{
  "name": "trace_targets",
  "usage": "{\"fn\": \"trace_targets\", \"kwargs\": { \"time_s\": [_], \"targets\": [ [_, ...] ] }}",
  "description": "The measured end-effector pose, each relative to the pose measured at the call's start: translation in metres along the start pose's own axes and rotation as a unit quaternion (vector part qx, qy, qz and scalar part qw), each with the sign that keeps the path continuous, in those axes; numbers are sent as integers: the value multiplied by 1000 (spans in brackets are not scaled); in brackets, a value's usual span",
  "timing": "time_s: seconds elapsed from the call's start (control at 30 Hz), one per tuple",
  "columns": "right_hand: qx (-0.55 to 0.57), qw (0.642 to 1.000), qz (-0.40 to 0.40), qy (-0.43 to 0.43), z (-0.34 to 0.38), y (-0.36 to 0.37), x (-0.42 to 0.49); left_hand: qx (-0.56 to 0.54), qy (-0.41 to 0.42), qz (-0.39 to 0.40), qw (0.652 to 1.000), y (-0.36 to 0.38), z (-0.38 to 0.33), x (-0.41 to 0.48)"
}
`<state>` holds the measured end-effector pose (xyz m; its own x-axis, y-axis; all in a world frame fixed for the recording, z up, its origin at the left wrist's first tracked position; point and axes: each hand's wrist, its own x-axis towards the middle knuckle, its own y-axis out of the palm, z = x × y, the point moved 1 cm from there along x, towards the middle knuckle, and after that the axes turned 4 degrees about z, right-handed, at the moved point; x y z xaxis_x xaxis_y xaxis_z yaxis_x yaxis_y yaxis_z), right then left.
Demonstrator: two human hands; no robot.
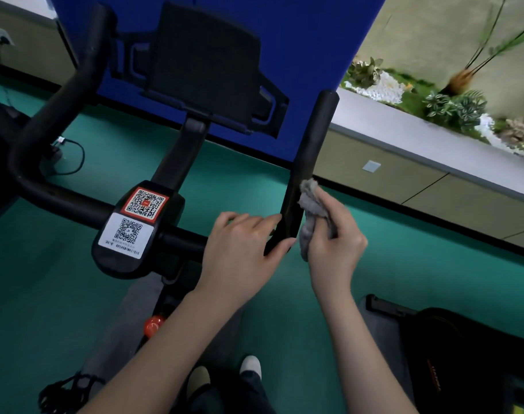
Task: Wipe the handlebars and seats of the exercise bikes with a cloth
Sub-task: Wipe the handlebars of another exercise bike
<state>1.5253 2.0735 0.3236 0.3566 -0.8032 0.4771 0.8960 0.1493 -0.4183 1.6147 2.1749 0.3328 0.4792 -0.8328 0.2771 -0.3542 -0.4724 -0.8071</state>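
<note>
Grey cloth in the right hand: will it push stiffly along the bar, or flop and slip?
Likely floppy: the cloth is bunched in the right hand, with a fold hanging below the grip. Probably light, as one hand alone carries it. Its fuzzy look suggests it will drag, not slide, on the smooth black handlebar.

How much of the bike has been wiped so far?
No finished part can be told apart. Right now the right hand presses a grey cloth against the lower right handlebar, while the left hand holds its bend. The left handlebar has no cloth near it, and the seat is out of view.
</note>
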Motion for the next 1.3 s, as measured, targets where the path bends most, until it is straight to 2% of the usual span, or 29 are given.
{"fn": "trace_targets", "kwargs": {
  "time_s": [0.07,0.2,0.43,0.53,0.6,0.73,0.8,0.87,0.97,1.07,1.17,1.27,1.3],
  "targets": [
    [2,999,30,-30,-3,0,3,-15,2,-3,1000,-1,0,1],
    [31,999,35,17,-6,4,11,-25,2,11,1000,-2,1,-1],
    [21,998,60,16,-4,-4,9,-15,13,13,1000,-3,3,-3],
    [-36,995,92,-33,1,-17,29,-19,10,10,1000,-3,4,-4],
    [-86,979,162,-87,10,-24,47,-20,11,8,1000,-4,5,-5],
    [-195,897,307,-251,29,-24,80,-30,17,-6,999,-4,6,-5],
    [-207,856,369,-298,41,-18,89,-28,17,-13,999,-4,4,-5],
    [-215,804,451,-322,51,-8,90,-22,14,-17,1000,-2,2,-6],
    [-260,707,570,-327,55,5,91,-12,-6,-41,999,1,-3,-9],
    [-302,661,604,-328,55,14,106,-12,-19,-66,998,5,-6,-12],
    [-347,663,569,-342,56,21,130,-25,-31,-80,996,6,-6,-12],
    [-272,718,577,-279,58,21,136,-38,-36,-87,995,6,-5,-12],
    [-243,723,591,-263,59,20,132,-40,-38,-87,995,6,-5,-11]
  ]
}}
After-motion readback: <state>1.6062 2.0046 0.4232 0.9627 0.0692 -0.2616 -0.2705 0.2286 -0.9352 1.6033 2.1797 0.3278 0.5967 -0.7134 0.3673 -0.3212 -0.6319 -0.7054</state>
